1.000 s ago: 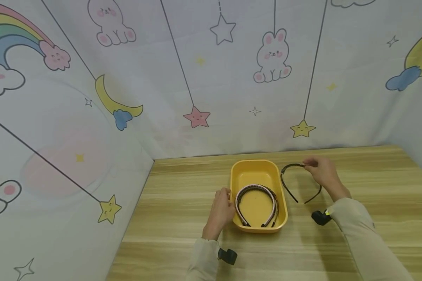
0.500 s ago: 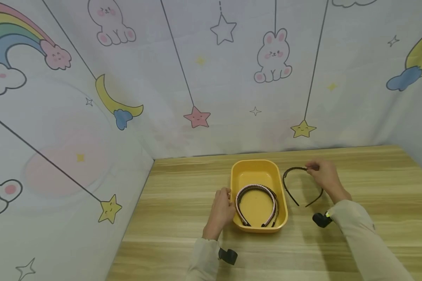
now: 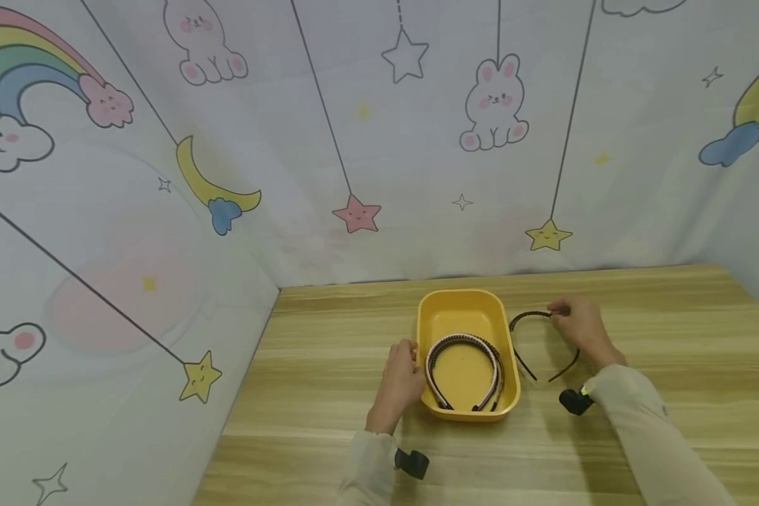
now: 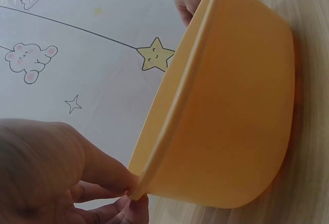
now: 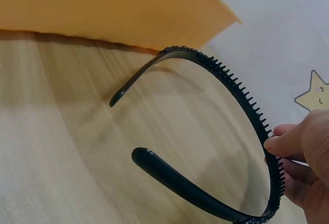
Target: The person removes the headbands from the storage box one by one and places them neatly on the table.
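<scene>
A black toothed headband (image 5: 241, 93) is pinched at its curved top between the thumb and fingers of my right hand (image 3: 582, 325), to the right of a yellow plastic basin (image 3: 431, 309). Its two ends point down toward me, near the table. On the basin's left rim, my left hand (image 3: 397, 379) pinches the edge between thumb and fingers, as the left wrist view shows close up. Inside the basin lie several headbands, a pale pink one (image 3: 460, 338) on top and darker ones partly hidden beneath it.
The basin stands on a wood-grain table (image 3: 329, 351). Behind and to the left rises a white curtain (image 3: 411, 161) printed with bunnies, stars and moons. Each wrist carries a small black camera, one at the left wrist (image 3: 412, 464) and one at the right wrist (image 3: 575, 401).
My right hand has brought the black headband slightly nearer to me, and it now overlaps the basin's right rim in the head view. My left hand stays on the basin's rim.
</scene>
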Tool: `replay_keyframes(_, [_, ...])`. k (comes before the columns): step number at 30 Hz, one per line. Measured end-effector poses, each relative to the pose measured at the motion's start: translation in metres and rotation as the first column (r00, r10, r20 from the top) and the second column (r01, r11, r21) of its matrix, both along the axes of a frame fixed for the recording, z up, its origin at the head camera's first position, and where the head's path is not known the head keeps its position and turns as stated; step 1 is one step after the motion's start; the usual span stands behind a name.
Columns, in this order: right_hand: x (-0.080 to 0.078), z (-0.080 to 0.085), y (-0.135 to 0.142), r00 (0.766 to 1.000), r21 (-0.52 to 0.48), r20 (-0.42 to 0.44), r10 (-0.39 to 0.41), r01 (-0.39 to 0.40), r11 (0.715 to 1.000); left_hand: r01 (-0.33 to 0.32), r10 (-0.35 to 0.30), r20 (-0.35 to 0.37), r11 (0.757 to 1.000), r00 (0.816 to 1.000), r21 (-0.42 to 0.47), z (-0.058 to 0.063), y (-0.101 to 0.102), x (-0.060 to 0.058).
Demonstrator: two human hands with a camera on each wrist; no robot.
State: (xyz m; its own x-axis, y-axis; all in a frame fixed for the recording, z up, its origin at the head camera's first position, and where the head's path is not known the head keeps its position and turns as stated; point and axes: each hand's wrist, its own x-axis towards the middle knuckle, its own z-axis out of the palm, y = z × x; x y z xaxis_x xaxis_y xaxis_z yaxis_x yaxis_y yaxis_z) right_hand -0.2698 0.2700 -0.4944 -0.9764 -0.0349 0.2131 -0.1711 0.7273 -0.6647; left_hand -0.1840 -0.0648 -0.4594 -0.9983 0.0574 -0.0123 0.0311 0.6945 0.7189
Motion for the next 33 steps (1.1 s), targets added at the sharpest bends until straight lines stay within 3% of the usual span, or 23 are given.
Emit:
replay_keyframes(12, [0.0029, -0.0038, -0.0046, 0.999, 0.036, 0.048, 0.005, -0.006, 0.999, 0.000, 0.000, 0.012, 1.000, 1.000, 0.001, 0.0005, 0.0004, 0.0001])
replay_keyframes(33, [-0.0005, -0.0077, -0.0063, 0.999, 0.073, -0.010, 0.030, -0.029, 0.997, 0.004, -0.004, -0.013, 1.000, 1.000, 0.008, -0.0014, -0.0005, -0.0008])
